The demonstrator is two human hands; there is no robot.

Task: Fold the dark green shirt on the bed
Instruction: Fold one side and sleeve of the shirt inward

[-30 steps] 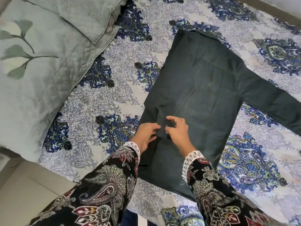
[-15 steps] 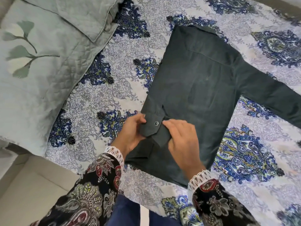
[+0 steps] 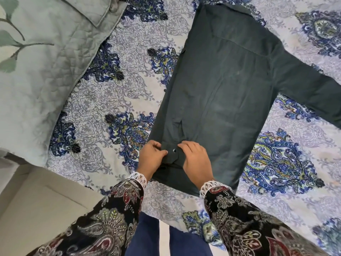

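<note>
Head view: left hand (image 3: 151, 157) and right hand (image 3: 195, 159) each pinch the folded-in cuff (image 3: 172, 154) at the dark green shirt's (image 3: 227, 85) 6 o'clock edge; next, judged, the 3 o'clock sleeve (image 3: 310, 89) needs folding in.

A home bedroom: a bed (image 3: 129, 85) spread with a blue-and-grey paisley sheet (image 3: 103, 100), a quilted pale green pillow (image 3: 36, 71) with a leaf print lying on it, and pale floor (image 3: 36, 209) beside the bed.

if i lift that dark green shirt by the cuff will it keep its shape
Probably not: the dark green shirt lies limp and creased, so it would likely droop. The unfolded sleeve would probably trail. It looks light.
</note>
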